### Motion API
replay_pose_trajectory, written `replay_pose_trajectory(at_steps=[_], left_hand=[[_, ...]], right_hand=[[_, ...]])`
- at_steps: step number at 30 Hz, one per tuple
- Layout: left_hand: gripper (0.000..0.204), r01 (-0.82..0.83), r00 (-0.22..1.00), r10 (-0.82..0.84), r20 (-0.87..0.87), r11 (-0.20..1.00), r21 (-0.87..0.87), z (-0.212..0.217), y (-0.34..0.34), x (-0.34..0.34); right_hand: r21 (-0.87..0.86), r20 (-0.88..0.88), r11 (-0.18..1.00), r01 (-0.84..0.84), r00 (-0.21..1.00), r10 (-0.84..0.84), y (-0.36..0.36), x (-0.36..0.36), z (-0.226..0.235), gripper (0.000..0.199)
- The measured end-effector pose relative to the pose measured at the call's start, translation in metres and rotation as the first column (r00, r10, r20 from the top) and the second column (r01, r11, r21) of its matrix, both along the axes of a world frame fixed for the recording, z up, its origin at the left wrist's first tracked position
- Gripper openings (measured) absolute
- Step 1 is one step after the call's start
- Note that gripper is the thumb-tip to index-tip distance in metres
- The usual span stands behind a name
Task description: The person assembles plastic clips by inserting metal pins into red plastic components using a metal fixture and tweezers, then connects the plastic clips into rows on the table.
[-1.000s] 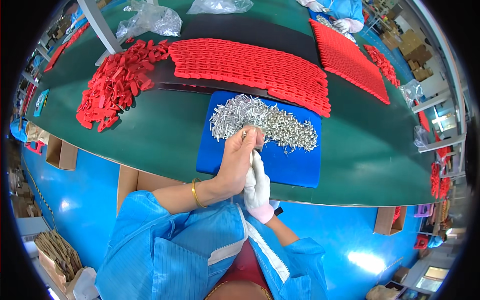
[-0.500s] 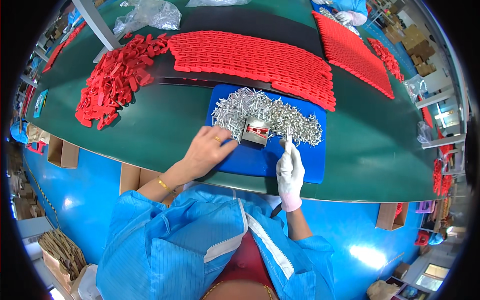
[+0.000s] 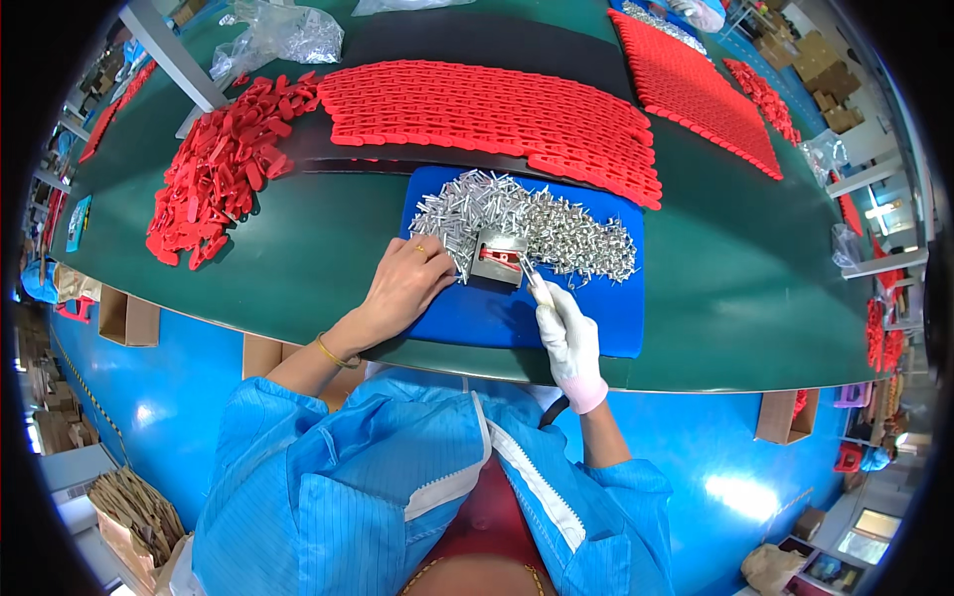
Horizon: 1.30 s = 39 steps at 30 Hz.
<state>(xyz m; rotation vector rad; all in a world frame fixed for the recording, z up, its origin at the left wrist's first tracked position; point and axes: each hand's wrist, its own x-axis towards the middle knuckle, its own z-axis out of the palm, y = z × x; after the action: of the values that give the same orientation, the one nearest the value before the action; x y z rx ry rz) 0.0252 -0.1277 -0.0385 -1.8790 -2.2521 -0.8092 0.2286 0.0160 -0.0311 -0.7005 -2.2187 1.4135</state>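
Observation:
A small metal block (image 3: 505, 241) with a recess stands on the blue mat (image 3: 467, 323), and a red plastic piece (image 3: 500, 256) lies in the recess. My gloved right hand (image 3: 569, 338) is closed on metal tweezers (image 3: 530, 270), whose tips reach the block's right side by the red piece; whether they grip a part is too small to tell. My bare left hand (image 3: 405, 283) is at the left edge of the silver pins (image 3: 457, 214), close beside the block. Its fingers are drawn together, and what they pinch, if anything, is hidden. Short metal rivets (image 3: 586, 238) lie heaped right of the pins.
Behind the mat, rows of red plastic pieces (image 3: 487, 114) lie on a black sheet (image 3: 477, 40). A loose red pile (image 3: 224, 164) is at the left, near a grey post (image 3: 174, 55). Another red array (image 3: 696, 94) lies at the back right. Clear plastic bags (image 3: 283, 40) sit behind.
My right hand has moved left with the tweezers, from the rivets to the block. My left hand has shifted slightly up toward the pins, its fingers drawing together. The view has shifted a little.

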Motion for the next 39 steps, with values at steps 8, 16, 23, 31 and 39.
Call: replay_pose_trajectory(at_steps=[8,16,23,31,39], left_hand=[[0.009,-0.07,0.611,0.039,0.791,0.998,0.004,0.029,0.018,0.01],[0.008,0.094,0.825,-0.105,0.555,0.994,0.048,0.026,0.047,0.009],[0.005,0.163,0.953,-0.16,0.257,0.987,0.011,0.025,0.057,0.006],[0.009,0.233,0.874,-0.287,-0.393,0.956,-0.18,0.045,0.072,0.023],[0.018,0.196,0.913,-0.295,-0.283,0.923,-0.332,0.042,0.065,0.017]], right_hand=[[0.143,0.341,0.965,-0.22,0.926,0.16,0.052,0.01,0.019,0.035],[0.287,0.509,0.842,-0.457,0.817,0.27,0.076,-0.011,0.025,0.034],[0.324,0.437,0.811,-0.487,0.837,0.329,0.084,-0.021,0.022,0.034],[0.35,0.427,0.803,-0.482,0.845,0.322,0.082,-0.021,0.022,0.035],[0.383,0.397,0.793,-0.473,0.86,0.321,0.084,-0.019,0.015,0.033]])
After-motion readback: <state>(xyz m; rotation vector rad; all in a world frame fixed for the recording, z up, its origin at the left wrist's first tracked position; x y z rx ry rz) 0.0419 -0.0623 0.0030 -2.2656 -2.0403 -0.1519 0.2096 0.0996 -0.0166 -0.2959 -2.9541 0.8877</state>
